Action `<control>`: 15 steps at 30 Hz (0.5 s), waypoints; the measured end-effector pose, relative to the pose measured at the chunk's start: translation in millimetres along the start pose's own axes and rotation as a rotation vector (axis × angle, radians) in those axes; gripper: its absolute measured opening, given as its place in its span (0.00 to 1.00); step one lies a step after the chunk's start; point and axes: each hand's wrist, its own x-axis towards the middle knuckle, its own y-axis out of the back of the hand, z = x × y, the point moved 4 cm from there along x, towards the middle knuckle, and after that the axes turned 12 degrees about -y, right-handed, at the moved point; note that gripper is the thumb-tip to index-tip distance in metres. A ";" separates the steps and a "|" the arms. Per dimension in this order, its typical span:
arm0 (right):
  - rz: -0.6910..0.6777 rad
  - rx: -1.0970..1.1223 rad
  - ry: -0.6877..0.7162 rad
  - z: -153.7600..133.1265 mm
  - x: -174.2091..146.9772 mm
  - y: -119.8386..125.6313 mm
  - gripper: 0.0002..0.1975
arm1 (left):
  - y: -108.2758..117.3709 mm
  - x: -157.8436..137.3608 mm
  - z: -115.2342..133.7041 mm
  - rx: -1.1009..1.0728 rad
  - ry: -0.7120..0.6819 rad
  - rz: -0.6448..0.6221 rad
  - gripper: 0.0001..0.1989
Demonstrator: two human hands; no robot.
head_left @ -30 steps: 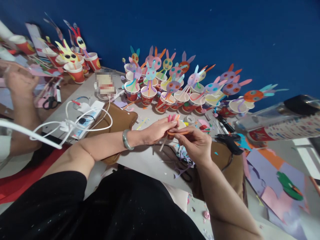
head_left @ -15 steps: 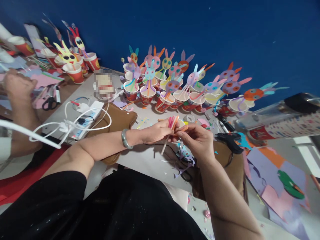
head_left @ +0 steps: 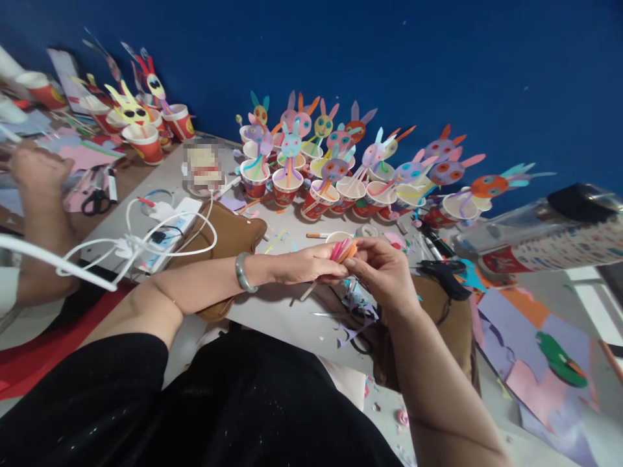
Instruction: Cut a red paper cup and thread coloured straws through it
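Observation:
Pink and orange paper strips [head_left: 343, 250] are pinched between my two hands over the table. My left hand [head_left: 309, 264], wearing a grey-green bangle [head_left: 245, 272] on its wrist, grips them from the left, and a thin pale stick [head_left: 307, 292] pokes out below its fingers. From the right, my right hand [head_left: 384, 272] has its thumb and fingers closed on the orange end. The fingertips partly hide how the strips are joined. Just behind stands a white-rimmed cup [head_left: 339, 237]. Paper scraps and scissors [head_left: 363, 340] lie below my right hand.
Rows of red paper cups [head_left: 288, 188] with paper rabbit heads stand along the blue wall. A clear bottle [head_left: 545, 237] and a black glue gun [head_left: 445, 275] are at right. A power strip [head_left: 170, 237] with white cables lies left, near another person's hand [head_left: 36, 165].
My hands have come closer together around the strips, and the left fingers have straightened somewhat. The strips have turned and shifted slightly right; the pale stick now tilts further left.

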 end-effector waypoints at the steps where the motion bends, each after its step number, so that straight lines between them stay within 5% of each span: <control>1: 0.004 -0.010 0.006 0.7 0.2 1.1 0.21 | -0.4 -0.6 0.5 -0.005 0.005 0.000 0.09; 7: 0.043 -0.137 0.080 -0.2 0.1 2.7 0.20 | 2.7 -3.6 -0.9 0.106 0.037 0.031 0.14; 15: 0.053 -0.328 0.222 -15.2 -13.4 -10.7 0.21 | 7.7 3.8 -7.7 0.207 -0.084 0.055 0.18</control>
